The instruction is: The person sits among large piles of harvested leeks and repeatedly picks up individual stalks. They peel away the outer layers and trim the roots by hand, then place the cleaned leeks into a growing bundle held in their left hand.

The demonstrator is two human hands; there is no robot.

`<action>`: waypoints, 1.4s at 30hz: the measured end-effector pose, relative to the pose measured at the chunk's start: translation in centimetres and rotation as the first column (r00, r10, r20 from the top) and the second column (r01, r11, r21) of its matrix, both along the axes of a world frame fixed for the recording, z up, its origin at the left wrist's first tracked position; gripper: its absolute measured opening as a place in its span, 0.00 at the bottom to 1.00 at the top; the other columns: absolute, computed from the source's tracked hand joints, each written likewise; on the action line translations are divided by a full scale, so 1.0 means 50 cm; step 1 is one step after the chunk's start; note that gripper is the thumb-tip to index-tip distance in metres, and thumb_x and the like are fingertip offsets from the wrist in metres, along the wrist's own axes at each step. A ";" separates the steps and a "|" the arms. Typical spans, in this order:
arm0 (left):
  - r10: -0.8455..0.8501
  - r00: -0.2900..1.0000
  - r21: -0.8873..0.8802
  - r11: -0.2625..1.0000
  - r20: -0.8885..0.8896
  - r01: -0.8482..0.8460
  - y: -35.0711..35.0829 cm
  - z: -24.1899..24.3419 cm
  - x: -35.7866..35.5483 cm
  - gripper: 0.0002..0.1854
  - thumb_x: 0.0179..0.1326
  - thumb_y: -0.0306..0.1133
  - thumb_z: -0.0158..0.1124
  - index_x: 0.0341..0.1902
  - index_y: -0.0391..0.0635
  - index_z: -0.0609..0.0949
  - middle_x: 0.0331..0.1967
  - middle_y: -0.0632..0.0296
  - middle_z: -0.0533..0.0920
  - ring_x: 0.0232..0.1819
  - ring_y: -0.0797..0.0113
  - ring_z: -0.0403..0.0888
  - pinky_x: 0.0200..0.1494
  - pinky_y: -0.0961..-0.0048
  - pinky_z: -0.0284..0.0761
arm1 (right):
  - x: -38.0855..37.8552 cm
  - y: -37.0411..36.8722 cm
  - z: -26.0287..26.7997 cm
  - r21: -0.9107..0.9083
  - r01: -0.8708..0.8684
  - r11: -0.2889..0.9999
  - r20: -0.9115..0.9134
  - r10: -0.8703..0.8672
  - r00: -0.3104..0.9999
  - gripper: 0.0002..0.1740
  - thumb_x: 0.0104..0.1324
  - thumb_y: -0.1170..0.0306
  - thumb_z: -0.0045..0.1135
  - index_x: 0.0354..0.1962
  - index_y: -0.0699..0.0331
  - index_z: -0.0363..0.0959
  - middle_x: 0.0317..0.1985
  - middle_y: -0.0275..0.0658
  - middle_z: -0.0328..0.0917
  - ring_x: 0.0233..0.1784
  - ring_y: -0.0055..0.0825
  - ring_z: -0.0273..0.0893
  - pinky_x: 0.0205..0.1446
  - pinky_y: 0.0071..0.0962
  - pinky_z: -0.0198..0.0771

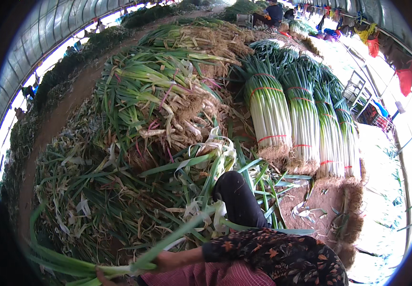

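Note:
At the bottom left, a long green onion (80, 268) lies sideways across both hands, its leaves trailing and curling up at the left rim. Low at the picture's bottom edge, my left hand (105, 278) has its fingers around the leafy part; most of that hand is cut off. My right hand (164, 261), at the end of a dark floral sleeve, closes on the onion's other end, its fingertips partly hidden. From there a blurred green leaf (177, 241) slants up to the right, over loose peeled leaves (120, 203).
Ahead lies a heap of untrimmed green onions (155, 85) with roots. Red-banded bundles of cleaned onions (270, 114) lie to the right, near a metal frame (356, 89) and a crate (381, 119). My dark-clad knee (238, 196) is close by. A person (272, 14) sits far back.

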State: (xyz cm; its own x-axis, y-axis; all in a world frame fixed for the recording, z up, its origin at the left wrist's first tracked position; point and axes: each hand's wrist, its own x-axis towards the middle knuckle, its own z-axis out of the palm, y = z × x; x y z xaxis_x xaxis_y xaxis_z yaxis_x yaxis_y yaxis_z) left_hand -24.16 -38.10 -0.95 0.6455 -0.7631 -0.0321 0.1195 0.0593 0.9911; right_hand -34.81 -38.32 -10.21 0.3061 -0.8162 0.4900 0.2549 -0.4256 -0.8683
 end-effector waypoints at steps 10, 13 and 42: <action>0.053 0.997 -0.072 0.996 0.059 -0.049 -0.018 0.007 0.072 0.23 0.50 0.32 0.66 0.51 0.40 0.74 0.45 0.56 0.75 0.44 0.60 0.74 0.47 0.63 0.74 | -0.316 -0.009 -0.318 0.282 0.049 0.958 -0.954 0.275 0.120 0.15 0.52 0.75 0.48 0.38 0.67 0.74 0.31 0.44 0.76 0.36 0.38 0.76 0.37 0.35 0.72; 0.080 0.996 -0.100 0.992 0.049 -0.075 -0.006 -0.009 0.180 0.24 0.48 0.30 0.68 0.50 0.41 0.74 0.43 0.58 0.76 0.43 0.60 0.75 0.45 0.63 0.75 | -0.238 -0.051 -0.232 -0.034 0.069 0.997 -0.956 -0.053 0.289 0.06 0.50 0.68 0.50 0.20 0.61 0.71 0.26 0.50 0.75 0.32 0.42 0.77 0.31 0.37 0.71; -0.364 0.930 -0.446 0.842 -0.054 0.304 0.014 0.005 0.115 0.31 0.43 0.25 0.72 0.51 0.36 0.69 0.34 0.54 0.80 0.37 0.63 0.80 0.29 0.77 0.73 | 0.001 -0.071 0.107 0.163 -0.252 0.954 -0.043 0.263 0.964 0.20 0.47 0.80 0.66 0.39 0.64 0.71 0.34 0.32 0.68 0.36 0.18 0.69 0.39 0.18 0.67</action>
State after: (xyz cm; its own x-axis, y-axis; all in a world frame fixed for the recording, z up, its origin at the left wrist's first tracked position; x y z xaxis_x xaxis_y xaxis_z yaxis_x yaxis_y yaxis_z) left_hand -18.42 -37.38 -0.69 0.3616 -0.8903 0.2767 0.3350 0.4010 0.8526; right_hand -34.77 -41.88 -4.85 0.5424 -0.7699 0.3362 0.2799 -0.2117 -0.9364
